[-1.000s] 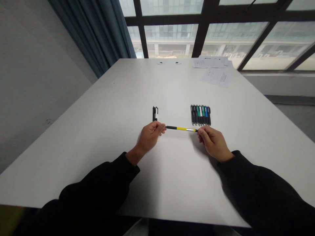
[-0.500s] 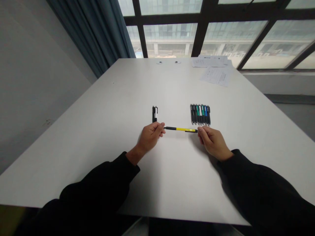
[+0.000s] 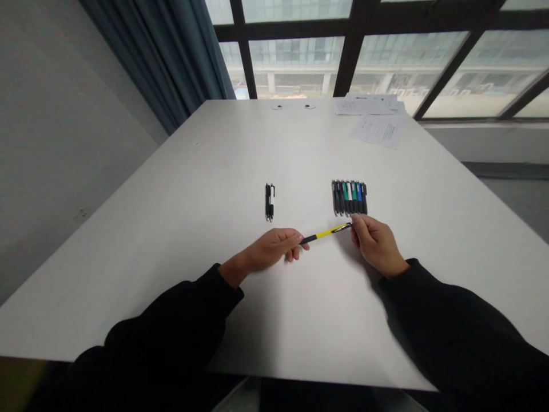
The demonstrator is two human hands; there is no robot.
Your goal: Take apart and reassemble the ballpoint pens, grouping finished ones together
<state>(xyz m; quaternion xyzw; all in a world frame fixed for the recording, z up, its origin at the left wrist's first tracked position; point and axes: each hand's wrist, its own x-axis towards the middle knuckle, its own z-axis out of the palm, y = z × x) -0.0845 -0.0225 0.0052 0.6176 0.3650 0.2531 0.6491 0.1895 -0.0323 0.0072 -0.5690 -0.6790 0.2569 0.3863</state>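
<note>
Between my hands is a yellow pen (image 3: 325,233) with a black grip, tilted so its clip end is higher in the view. My left hand (image 3: 278,247) pinches the black grip end. The clip end is held between the thumb and fingers of my right hand (image 3: 375,240). Just beyond my right hand lies a row of several pens (image 3: 349,198), with black, green, white and blue barrels, side by side. Past my left hand, two pens lie close together: a black pen (image 3: 267,202) and a white-and-black pen (image 3: 271,202).
Everything lies on a white table (image 3: 206,189). Sheets of paper (image 3: 375,130) rest at its far right, and two small dark-centred fittings (image 3: 278,107) sit near the far edge. A blue curtain (image 3: 163,57) and windows stand behind.
My left hand has moved right and nearer to me along the pen, uncovering the lower ends of the two pens. The yellow pen is now tilted; my right hand has shifted slightly right.
</note>
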